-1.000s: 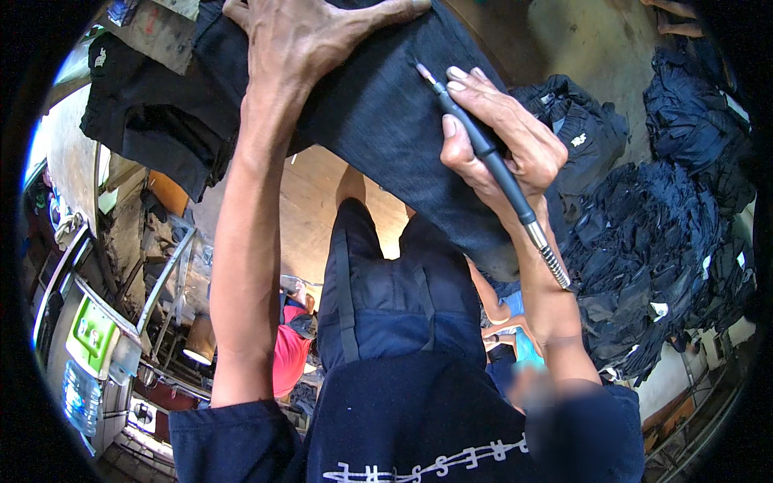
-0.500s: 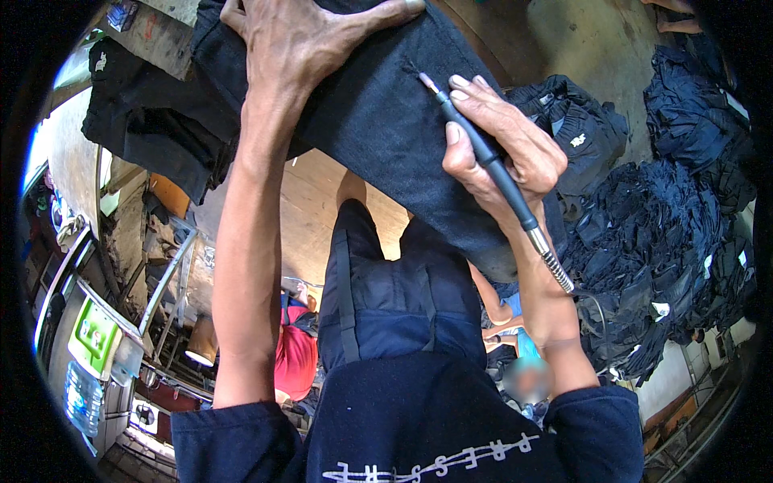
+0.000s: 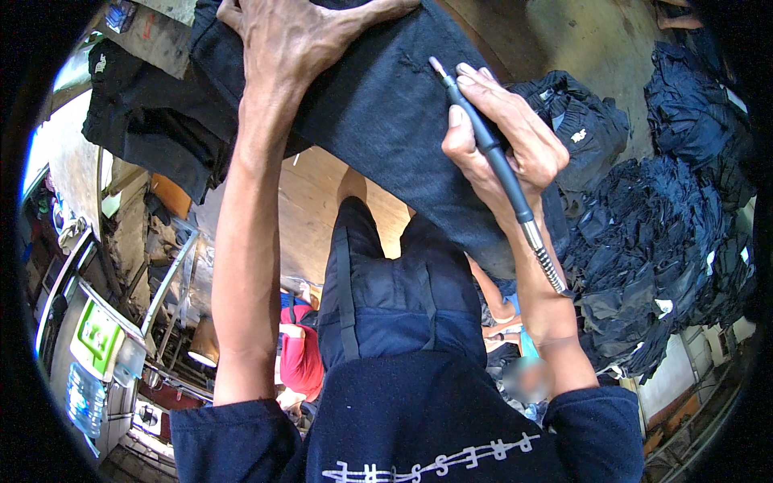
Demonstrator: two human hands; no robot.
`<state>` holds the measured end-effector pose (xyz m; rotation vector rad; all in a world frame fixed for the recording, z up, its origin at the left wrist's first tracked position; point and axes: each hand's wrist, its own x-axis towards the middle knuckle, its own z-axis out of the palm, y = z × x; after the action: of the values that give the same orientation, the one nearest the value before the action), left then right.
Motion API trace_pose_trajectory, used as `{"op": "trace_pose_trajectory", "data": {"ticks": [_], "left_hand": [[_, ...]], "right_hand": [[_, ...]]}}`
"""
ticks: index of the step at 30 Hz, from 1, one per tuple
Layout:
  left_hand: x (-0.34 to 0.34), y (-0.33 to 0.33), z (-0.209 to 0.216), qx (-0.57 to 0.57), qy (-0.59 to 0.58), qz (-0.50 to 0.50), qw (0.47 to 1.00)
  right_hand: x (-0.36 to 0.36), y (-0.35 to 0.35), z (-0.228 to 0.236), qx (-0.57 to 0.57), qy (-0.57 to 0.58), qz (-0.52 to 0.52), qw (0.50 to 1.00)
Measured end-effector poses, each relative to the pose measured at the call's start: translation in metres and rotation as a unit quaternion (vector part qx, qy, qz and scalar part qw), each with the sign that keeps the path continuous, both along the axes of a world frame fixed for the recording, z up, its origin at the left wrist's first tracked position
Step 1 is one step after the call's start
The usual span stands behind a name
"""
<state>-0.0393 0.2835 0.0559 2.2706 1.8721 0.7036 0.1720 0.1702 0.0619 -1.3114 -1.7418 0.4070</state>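
A dark cloth point(image 3: 378, 121) lies under the person's 2 hands; what carries it is hidden. Near its upper right edge is a rumpled patch point(image 3: 414, 61). The right hand point(image 3: 530, 145) pinches a pen-shaped tool point(image 3: 505, 179), pale tip just beside that patch; I cannot tell if they touch. The left hand point(image 3: 286, 36) is spread on the cloth, between a black garment point(image 3: 145, 113) and a heap of dark clothes point(image 3: 644, 233).

Pen-shaped tool point(image 3: 493, 149) has been shifted slightly up and right by the right grip point(image 3: 515, 133) — tip point(image 3: 436, 63) now just right of the rough mark point(image 3: 413, 58), which has been visibly enlarged.
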Motion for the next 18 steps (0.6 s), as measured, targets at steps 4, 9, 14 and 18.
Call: {"op": "trace_pose_trajectory", "data": {"ticks": [4, 9, 14, 18], "left_hand": [[-0.001, 0.001, 0.0, 0.066, -0.032, -0.022, 0.997], [-0.007, 0.028, -0.006, 0.023, 0.043, -0.047, 0.998], [-0.028, 0.095, -0.031, 0.065, 0.102, -0.149, 0.981], [-0.071, 0.162, -0.02, 0.291, 0.14, -0.09, 0.942]], "right_hand": [[0.007, -0.01, -0.001, -0.039, 0.027, -0.046, 0.998], [0.035, -0.05, 0.02, -0.078, 0.138, -0.15, 0.976], [0.037, -0.103, 0.057, -0.095, -0.031, -0.131, 0.986], [0.02, -0.062, 0.024, -0.114, -0.008, -0.12, 0.986]]}}
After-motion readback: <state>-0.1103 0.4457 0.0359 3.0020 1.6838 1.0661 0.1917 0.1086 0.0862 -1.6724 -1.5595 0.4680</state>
